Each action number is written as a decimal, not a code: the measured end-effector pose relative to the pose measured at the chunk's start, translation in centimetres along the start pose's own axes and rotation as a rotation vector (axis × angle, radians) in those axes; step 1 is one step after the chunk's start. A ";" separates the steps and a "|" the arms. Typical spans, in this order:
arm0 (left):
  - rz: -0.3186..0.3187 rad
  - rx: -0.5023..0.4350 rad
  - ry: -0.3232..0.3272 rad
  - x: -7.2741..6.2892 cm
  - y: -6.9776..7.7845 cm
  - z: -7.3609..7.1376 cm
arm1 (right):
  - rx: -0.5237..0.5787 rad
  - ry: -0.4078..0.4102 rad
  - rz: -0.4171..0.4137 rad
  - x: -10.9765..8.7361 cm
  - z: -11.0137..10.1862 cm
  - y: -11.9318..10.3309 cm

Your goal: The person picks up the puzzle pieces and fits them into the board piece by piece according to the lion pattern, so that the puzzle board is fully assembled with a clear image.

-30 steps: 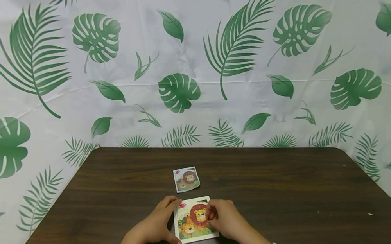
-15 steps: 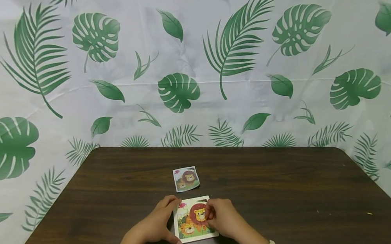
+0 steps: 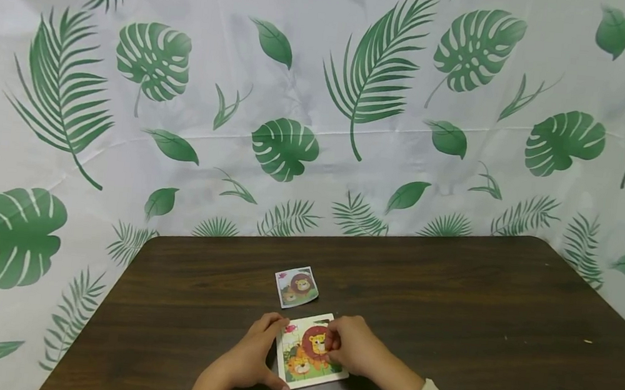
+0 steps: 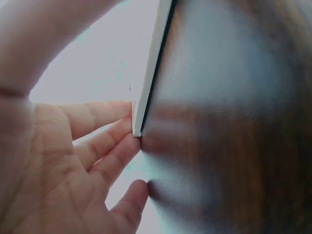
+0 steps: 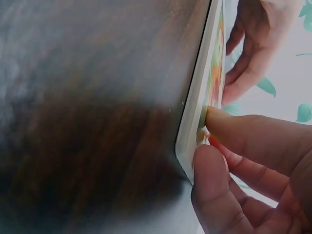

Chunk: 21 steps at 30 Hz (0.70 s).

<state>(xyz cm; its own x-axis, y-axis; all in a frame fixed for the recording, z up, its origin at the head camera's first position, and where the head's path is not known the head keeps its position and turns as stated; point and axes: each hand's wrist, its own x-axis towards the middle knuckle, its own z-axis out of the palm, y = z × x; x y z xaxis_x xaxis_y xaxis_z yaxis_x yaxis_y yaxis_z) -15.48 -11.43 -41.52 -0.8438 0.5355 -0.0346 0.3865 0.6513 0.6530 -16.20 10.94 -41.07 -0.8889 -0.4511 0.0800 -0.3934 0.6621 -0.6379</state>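
Observation:
A square lion jigsaw puzzle [image 3: 300, 379] in a pale frame lies on the table in front of me, with a dark patch at its far right corner. My left hand [image 3: 252, 355] spans its left side, thumb at the near corner and fingertips at the far one. In the left wrist view, those fingertips touch the edge of the frame [image 4: 148, 73]. My right hand [image 3: 357, 347] is over the right side of the puzzle, fingers curled. Seen from the right wrist, thumb and finger pinch a small coloured puzzle piece [image 5: 201, 130] at the frame; it is mostly hidden.
A small picture card [image 3: 297, 286] with the same lion scene lies just beyond the puzzle. Both rest on a dark wood-grain table [image 3: 448, 308]. Behind it hangs a white cloth [image 3: 211, 72] printed with green leaves. A small yellowish speck [image 3: 588, 341] lies far to the right.
My right hand has shifted very slightly left over the puzzle, its fingers still curled. The left hand keeps its place, and the head view has moved a little.

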 end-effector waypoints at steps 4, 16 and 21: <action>0.000 -0.008 -0.003 0.0 0.0 0.0 | 0.015 -0.004 -0.004 0.0 0.1 0.3; -0.033 -0.023 -0.007 -0.7 -0.6 0.0 | 0.203 -0.034 -0.039 -0.1 -0.3 1.7; -0.034 -0.023 -0.009 -0.6 -0.8 0.0 | 0.065 0.087 -0.061 -0.8 -1.9 3.1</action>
